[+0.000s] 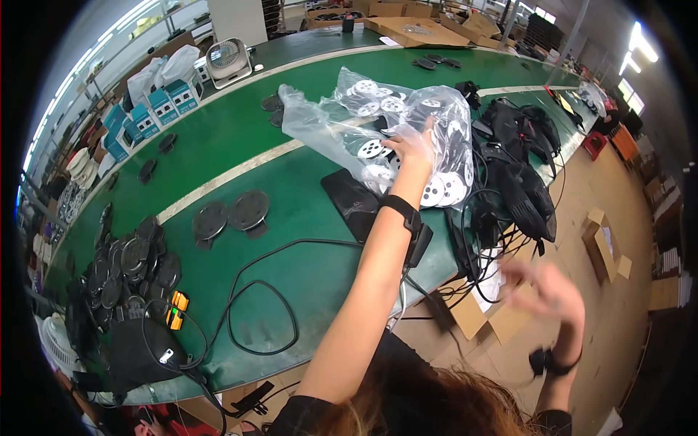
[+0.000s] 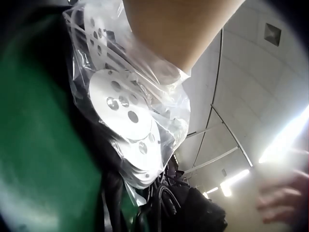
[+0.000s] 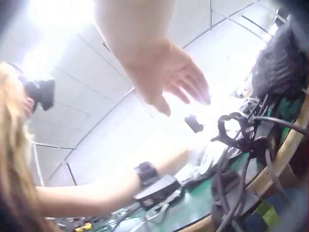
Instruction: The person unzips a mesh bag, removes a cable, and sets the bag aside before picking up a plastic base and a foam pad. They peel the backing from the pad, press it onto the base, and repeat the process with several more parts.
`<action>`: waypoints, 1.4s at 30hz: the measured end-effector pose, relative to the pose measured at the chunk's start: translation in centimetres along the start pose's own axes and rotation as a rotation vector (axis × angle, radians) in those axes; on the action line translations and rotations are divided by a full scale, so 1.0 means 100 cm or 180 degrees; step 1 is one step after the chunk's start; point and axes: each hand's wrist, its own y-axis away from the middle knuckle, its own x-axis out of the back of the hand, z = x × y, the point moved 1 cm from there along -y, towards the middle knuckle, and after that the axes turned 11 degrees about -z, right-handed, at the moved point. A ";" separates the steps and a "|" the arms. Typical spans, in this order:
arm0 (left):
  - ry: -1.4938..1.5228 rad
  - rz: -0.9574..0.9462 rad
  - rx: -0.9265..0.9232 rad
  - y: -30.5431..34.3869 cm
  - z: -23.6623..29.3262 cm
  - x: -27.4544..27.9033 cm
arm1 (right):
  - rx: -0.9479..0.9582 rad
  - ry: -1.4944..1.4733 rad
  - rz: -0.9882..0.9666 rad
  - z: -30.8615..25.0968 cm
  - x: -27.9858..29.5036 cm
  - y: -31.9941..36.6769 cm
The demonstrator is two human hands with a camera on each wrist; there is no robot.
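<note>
A clear plastic bag (image 1: pixel 451 116) of white round discs with holes (image 1: pixel 371 149) lies on the green table. My left hand (image 1: pixel 412 147) is at the bag among the discs, fingers spread; plastic partly covers it. In the left wrist view, the bag (image 2: pixel 176 113) wraps round the end of the forearm beside white discs (image 2: pixel 120 104), and the hand itself is hidden. My right hand (image 1: pixel 542 291) is blurred, in the air past the table's edge, holding nothing. The right wrist view shows that hand (image 3: pixel 166 70) with loosely bent, parted fingers.
Black mesh items and cables (image 1: pixel 520 174) lie right of the bag. A black flat case (image 1: pixel 352 203) is under the left forearm. Two dark discs (image 1: pixel 249 211) and a pile of dark round parts (image 1: pixel 134 258) are on the left. Cardboard boxes (image 1: pixel 602 243) stand on the floor.
</note>
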 end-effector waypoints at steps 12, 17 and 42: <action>-0.0305 0.1136 0.0010 0.000 -0.008 -0.008 | -0.1232 0.1027 0.1793 0.116 0.036 -0.213; -0.0413 0.1006 0.0078 0.019 -0.029 0.007 | -0.0194 0.0589 0.2256 0.125 0.045 -0.184; -0.1847 -0.0278 -0.0078 0.071 -0.095 0.083 | -0.0190 0.0183 0.2386 0.146 0.082 -0.179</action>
